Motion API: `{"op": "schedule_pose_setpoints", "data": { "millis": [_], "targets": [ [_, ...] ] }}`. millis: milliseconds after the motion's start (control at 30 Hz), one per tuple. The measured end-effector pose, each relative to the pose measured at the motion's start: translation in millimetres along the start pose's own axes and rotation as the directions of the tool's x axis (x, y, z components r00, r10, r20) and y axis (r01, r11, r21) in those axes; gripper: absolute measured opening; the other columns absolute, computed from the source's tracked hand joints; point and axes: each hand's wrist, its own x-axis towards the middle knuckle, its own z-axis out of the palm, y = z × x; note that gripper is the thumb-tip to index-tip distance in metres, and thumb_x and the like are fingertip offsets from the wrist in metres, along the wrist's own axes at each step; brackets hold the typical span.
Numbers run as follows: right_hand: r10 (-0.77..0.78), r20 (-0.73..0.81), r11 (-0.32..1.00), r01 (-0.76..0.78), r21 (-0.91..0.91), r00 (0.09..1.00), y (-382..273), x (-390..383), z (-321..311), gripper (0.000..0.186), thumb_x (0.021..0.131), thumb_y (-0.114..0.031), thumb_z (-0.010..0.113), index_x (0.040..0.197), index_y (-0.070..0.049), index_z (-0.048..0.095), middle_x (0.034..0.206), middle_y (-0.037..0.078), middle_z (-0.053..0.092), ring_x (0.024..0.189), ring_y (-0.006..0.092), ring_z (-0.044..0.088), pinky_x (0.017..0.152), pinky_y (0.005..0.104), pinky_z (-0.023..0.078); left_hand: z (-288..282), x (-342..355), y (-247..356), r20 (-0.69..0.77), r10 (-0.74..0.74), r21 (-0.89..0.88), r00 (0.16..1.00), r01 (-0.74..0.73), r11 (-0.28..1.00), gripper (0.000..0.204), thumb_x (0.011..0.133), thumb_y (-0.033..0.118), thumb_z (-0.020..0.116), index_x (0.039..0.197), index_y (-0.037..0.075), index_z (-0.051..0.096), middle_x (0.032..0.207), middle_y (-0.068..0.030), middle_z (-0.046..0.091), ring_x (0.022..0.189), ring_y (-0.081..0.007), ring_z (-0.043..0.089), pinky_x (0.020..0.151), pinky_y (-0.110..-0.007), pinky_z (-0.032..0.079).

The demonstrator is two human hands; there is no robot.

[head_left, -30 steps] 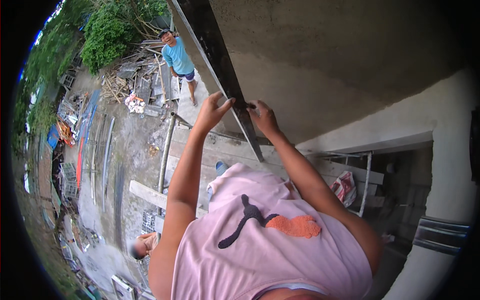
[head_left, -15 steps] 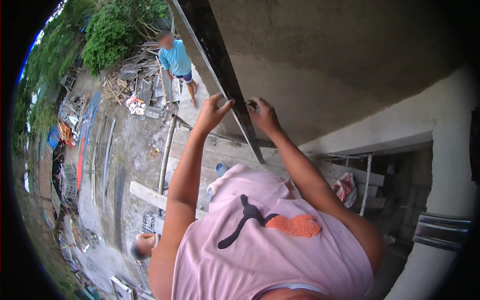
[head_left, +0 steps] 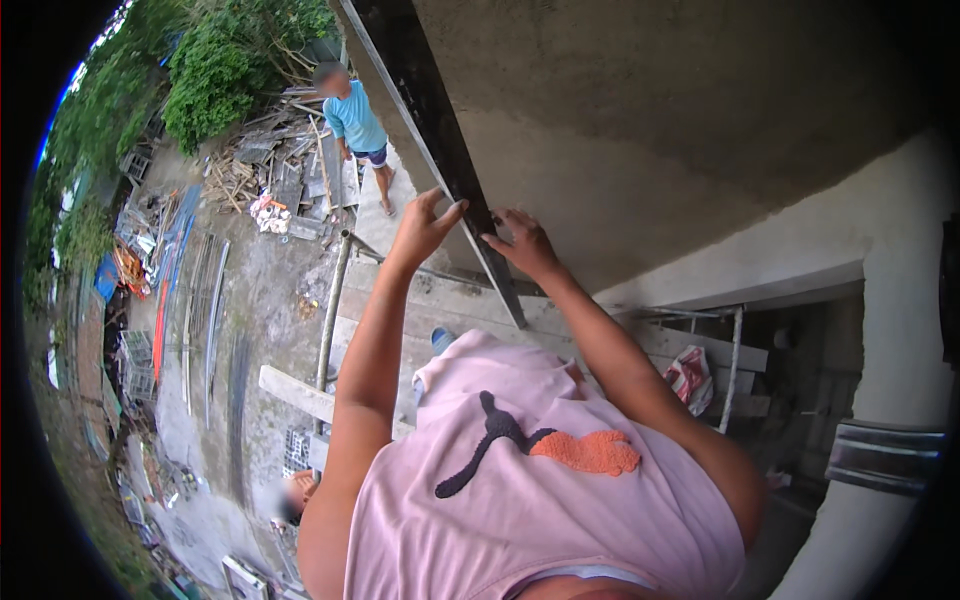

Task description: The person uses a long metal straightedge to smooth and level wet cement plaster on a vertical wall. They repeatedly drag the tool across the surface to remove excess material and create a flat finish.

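A long dark bar [head_left: 420,90] with a pale edge slants down along grey plastered concrete [head_left: 640,110]. My left hand [head_left: 432,222] is closed on its left edge, thumb and fingers against the bar. My right hand [head_left: 523,243] is at the bar's right side, thumb reaching onto it, fingers loosely bent and apart; whether anything small lies at these fingertips is unclear. My pink shirt fills the bottom middle, and a foot in a blue shoe [head_left: 441,340] shows on planks [head_left: 365,310] below.
Scaffold pipes [head_left: 334,300] cross beside the planks. A person [head_left: 355,125] in a blue shirt stands below, another [head_left: 300,495] at lower left. Scrap boards [head_left: 240,180] and rods lie on the ground. A red-white sack [head_left: 690,378] sits near a white wall opening [head_left: 880,340].
My right hand has shifted slightly down, its thumb stretching onto the bar. My left hand stays in place. The lower-left person has moved partly out of sight behind my arm.
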Motion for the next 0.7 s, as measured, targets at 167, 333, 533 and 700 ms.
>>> {"op": "schedule_pose_setpoints", "data": {
  "millis": [167,333,533,700],
  "targets": [
    [0.181,-0.017,0.981,-0.179,0.076,0.983,7,-6,-4,0.03,0.078,-0.014,0.067,0.104,-0.002,0.059,0.094,0.016,0.064,0.089,0.0359,0.062,0.08,0.0426,0.049,-6,-2,15,0.01,-0.056,-0.009,0.998,0.057,0.998,0.029,0.085,0.021,0.069,0.098,-0.004,0.064,0.079,-0.0183,0.065,0.065,-0.0194,0.056,0.057,-0.034,0.044],
    [0.02,0.193,0.996,-0.002,-0.094,0.981,9,-6,2,0.035,0.081,-0.028,0.069,0.106,-0.005,0.059,0.102,0.014,0.064,0.096,0.033,0.061,0.084,0.042,0.049,-11,-5,14,-0.022,-0.074,0.039,0.997,0.075,0.996,0.033,0.086,0.025,0.069,0.083,-0.006,0.057,0.064,-0.0079,0.049,0.059,-0.0109,0.036,0.048,-0.031,0.033],
    [0.244,-0.112,0.954,-0.259,-0.15,0.963,60,-28,-26,0.037,0.083,-0.026,0.067,0.11,-0.007,0.052,0.099,0.015,0.063,0.089,0.0334,0.063,0.074,0.0432,0.051,-15,0,4,0.058,-0.135,0.113,0.989,0.128,0.985,0.037,0.086,0.025,0.068,0.095,-0.009,0.06,0.1,-0.0269,0.061,0.086,-0.0357,0.058,0.084,-0.037,0.044],
    [0.559,-0.271,0.718,-0.621,-0.314,0.783,206,-169,-109,0.029,0.08,-0.029,0.066,0.1,-0.01,0.057,0.096,0.012,0.063,0.096,0.0301,0.06,0.081,0.0403,0.049,29,30,30,0.111,0.005,0.03,0.994,-0.009,1.0,0.033,0.088,0.025,0.066,0.081,-0.005,0.056,0.064,-0.0081,0.054,0.062,-0.0154,0.047,0.06,-0.033,0.041]
  ]
}}
